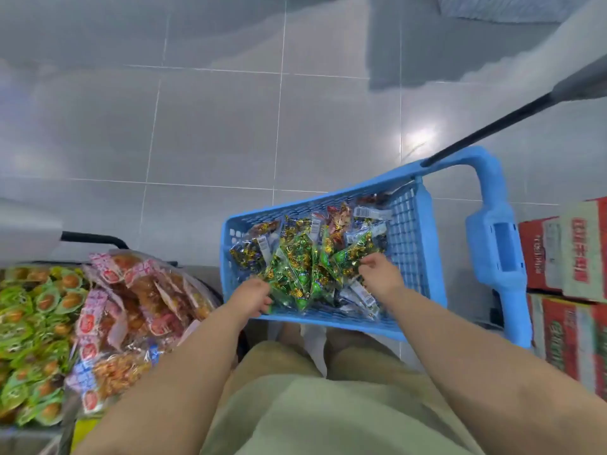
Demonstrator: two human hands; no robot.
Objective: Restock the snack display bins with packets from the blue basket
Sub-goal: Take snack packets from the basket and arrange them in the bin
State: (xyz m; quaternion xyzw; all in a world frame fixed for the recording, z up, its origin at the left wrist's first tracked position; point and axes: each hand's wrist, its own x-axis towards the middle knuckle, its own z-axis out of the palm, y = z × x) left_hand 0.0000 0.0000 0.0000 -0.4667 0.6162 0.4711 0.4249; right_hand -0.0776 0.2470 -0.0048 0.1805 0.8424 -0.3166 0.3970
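Note:
The blue basket [410,224] stands on the tiled floor in front of me, holding several snack packets. A heap of green and gold packets [302,264] lies in its middle, with red and clear ones [341,218] toward the far side. My left hand [251,298] is curled round the near left edge of the green heap. My right hand [381,274] pinches green packets at the heap's right side. Both forearms reach down into the basket.
Display bins at my left hold green packets [29,323] and pink-and-orange packets [131,307]. Red and white cardboard cartons [568,257] are stacked at the right. The basket's blue handle [499,251] and a black pole [486,129] rise on its right side.

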